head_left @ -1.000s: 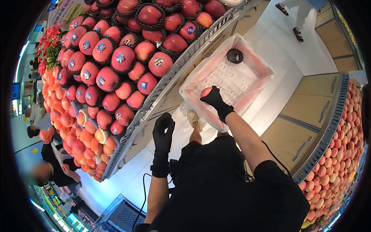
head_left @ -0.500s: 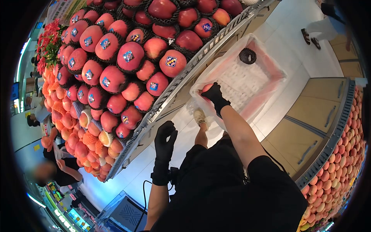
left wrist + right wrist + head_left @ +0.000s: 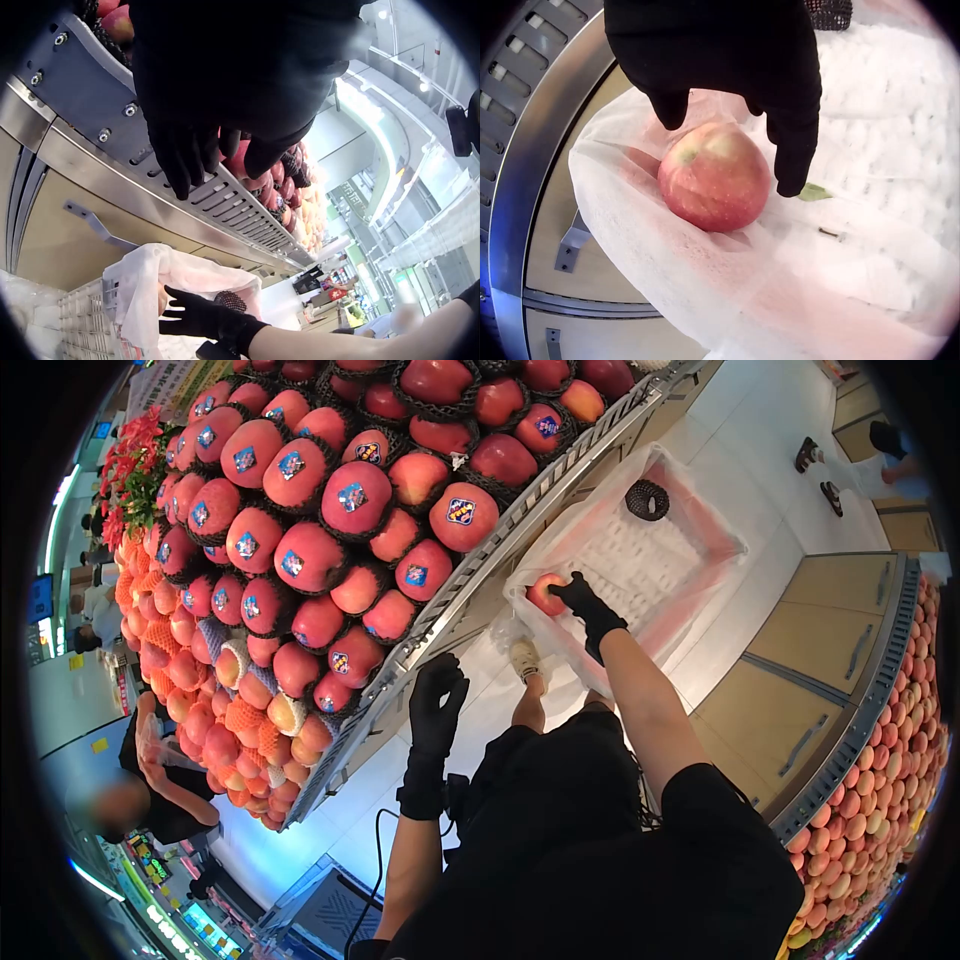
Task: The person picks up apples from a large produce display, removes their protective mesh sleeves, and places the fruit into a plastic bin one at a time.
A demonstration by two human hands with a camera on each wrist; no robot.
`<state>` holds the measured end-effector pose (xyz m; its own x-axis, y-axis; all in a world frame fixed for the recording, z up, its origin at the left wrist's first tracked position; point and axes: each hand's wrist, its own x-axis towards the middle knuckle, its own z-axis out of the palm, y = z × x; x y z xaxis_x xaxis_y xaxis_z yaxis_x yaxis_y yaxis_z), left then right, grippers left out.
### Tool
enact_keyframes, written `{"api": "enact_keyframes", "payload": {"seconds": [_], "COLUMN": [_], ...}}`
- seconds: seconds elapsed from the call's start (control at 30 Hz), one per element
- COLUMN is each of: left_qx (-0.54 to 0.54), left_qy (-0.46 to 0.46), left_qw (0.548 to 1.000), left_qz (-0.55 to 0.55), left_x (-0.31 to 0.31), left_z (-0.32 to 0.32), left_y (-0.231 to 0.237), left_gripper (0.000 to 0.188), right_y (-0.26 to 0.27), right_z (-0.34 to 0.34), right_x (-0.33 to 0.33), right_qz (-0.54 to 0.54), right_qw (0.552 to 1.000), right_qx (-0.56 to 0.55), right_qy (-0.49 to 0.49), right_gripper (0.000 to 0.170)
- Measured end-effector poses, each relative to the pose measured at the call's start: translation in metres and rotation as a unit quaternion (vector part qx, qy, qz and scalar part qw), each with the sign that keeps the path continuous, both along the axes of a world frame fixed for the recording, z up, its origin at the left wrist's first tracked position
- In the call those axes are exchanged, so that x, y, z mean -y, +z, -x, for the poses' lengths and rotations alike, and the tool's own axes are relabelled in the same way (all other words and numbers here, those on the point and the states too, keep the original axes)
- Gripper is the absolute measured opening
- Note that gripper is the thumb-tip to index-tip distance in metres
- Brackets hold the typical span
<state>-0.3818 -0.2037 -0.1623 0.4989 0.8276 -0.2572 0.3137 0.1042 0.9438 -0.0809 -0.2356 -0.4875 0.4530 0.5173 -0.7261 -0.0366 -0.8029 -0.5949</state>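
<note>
A red-and-yellow apple [image 3: 714,180] lies on the white lining in the near left corner of a lined crate [image 3: 690,595]. Above it is my black-gloved right hand [image 3: 592,612], thumb and fingers spread apart; in the right wrist view the fingertips stand off the apple's sides. My gloved left hand [image 3: 434,710] hangs beside the fruit display, fingers loosely bent and holding nothing. A black foam net [image 3: 647,500] sits at the crate's far end.
Red apples [image 3: 357,498], many with stickers and black nets, fill the sloped stand on the left behind a grey slotted edge [image 3: 440,610]. Cabinets [image 3: 780,710] with peach-like fruit above stand right. Other people are at the far left and upper right.
My right hand has let go of the apple, which now shows more fully in the crate corner, and has drawn slightly right. The left hand stays loosely bent.
</note>
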Motion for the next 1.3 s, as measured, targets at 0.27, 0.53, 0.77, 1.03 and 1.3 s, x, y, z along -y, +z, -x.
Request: {"api": "enact_keyframes", "payload": {"seconds": [0.27,0.53,0.77,1.03,1.3], "left_qx": [0.107,0.174,0.221,0.042,0.047], "left_qy": [0.057,0.079,-0.037,0.016,0.036], "left_qw": [0.993,0.982,0.969,0.996,0.993], "left_qz": [-0.008,-0.011,0.106,0.077,-0.106], "left_x": [-0.023,-0.044,-0.054,-0.059,-0.044], "left_z": [-0.015,-0.005,0.009,0.011,0.019], "left_y": [0.011,0.015,0.021,0.023,0.000], "left_gripper": [0.021,0.035,0.051,0.030,0.019], "right_y": [0.037,0.130,0.188,0.211,0.245], "right_z": [-0.037,-0.021,-0.001,0.017,0.007], "right_x": [0.070,0.116,0.140,0.153,0.144], "right_qz": [-0.161,-0.180,-0.182,-0.213,-0.218], "right_qw": [0.944,0.954,0.954,0.951,0.965], "right_qx": [0.161,-0.151,-0.107,-0.091,-0.010], "right_qy": [0.241,-0.185,-0.214,-0.204,-0.145], "right_gripper": [0.052,0.020,0.025,0.025,0.032]}}
